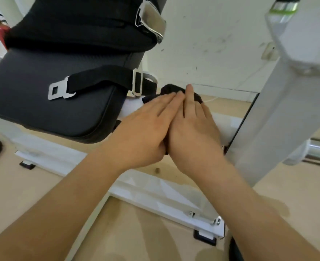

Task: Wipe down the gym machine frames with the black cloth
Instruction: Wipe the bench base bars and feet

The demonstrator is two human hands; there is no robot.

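At mid-frame, the left hand (146, 129) and right hand (191, 132) lie side by side, fingers straight and pressed together, flat on the bunched black cloth (174, 89). The cloth's long axis runs up-frame beneath them, over the white metal frame bar (230, 127).

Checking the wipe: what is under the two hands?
The black cloth lies under the left hand and right hand, on the white frame bar. Most of the cloth is covered by them.

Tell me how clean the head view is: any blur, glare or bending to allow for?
Head view: the left hand, right hand and black cloth are fairly sharp; the grey post at right is blurred; the upper buckle glares; soft shadows lie on the floor.
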